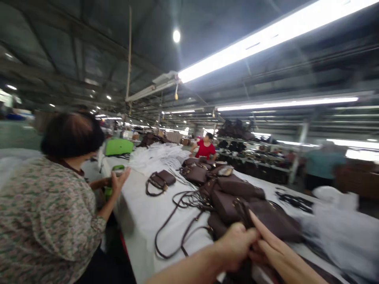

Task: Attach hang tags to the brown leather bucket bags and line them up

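How much is finished cannot be told; handling of one brown strap [244, 213] looks underway, with a heap of brown handbags [226, 203] just beyond and a small brown bag [166, 177] apart, toward the left edge of the surface [142, 221]. The strap lies between the hands at the near end: the left hand [237, 244] clenches its fingers around it; the right hand [274, 242] presses alongside, its grip too hidden to tell.

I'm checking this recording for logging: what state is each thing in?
Left hand: fingers curled, hold unclear.
Right hand: partly hidden, hold unclear.
Brown bags: heaped on the table.
Small brown bag: apart from the heap.
Brown straps: loosely looped.
White material: crumpled, piled.
Ceiling light: lit.
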A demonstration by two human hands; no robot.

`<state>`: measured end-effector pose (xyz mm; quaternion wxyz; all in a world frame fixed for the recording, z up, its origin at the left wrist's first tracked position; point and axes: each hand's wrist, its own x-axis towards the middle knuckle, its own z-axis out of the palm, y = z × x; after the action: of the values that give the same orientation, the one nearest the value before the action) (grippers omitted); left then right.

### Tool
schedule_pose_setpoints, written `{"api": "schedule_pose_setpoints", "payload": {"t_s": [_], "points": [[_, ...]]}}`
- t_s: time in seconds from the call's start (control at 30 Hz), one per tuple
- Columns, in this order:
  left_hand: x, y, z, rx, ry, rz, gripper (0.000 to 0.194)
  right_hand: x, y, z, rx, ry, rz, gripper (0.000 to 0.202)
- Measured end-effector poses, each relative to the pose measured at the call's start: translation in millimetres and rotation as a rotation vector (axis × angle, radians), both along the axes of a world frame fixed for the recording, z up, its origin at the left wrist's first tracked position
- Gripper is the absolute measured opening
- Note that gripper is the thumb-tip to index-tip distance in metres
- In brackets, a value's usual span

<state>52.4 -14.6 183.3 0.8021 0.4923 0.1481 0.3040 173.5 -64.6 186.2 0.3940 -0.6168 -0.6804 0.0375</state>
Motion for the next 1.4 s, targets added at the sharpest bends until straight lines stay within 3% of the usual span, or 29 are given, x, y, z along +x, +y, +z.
{"api": "schedule_pose_setpoints", "payload": {"t_s": [0.1, 0.2, 0.4, 0.6, 0.8, 0.9, 1.0, 1.1, 1.27, 1.4], "points": [[22, -18, -5.6, -0.065, -0.061, 0.049, 0.036, 11, -40, 13.4, -0.257, 0.151, 0.02, 0.054], [13, -3, 3.1, -0.133, -0.123, 0.067, 0.028, 13, -61, 20.0, -0.359, 0.247, 0.087, 0.068], [-8, 25, 16.8, -0.219, -0.159, 0.1, 0.031, 38, -98, 10.7, -0.237, 0.033, -0.002, 0.032], [-15, 34, 18.9, -0.094, -0.095, 0.025, 0.03, 71, -126, 13.6, -0.268, -0.162, -0.11, 0.03], [-10, 11, 35.6, 0.189, 0.097, -0.164, 0.019, 87, -128, 30.4, -0.158, -0.207, -0.183, 0.034], [-6, -4, 45.0, 0.542, 0.265, -0.279, 0.009, 83, -123, 42.1, -0.064, -0.232, -0.176, 0.033], [-2, -11, 49.4, 0.83, 0.38, -0.39, 0.019, 77, -117, 50.9, -0.012, -0.273, -0.156, 0.03], [-1, -12, 48.5, 0.857, 0.401, -0.484, 0.027, 72, -113, 55.3, -0.005, -0.329, -0.17, 0.028], [-3, -13, 43.2, 0.718, 0.395, -0.638, 0.028, 72, -111, 61.3, 0.031, -0.376, -0.201, 0.026], [-3, -14, 41.4, 0.662, 0.434, -0.601, 0.024, 75, -112, 66.9, 0.014, -0.386, -0.183, 0.025]]}}
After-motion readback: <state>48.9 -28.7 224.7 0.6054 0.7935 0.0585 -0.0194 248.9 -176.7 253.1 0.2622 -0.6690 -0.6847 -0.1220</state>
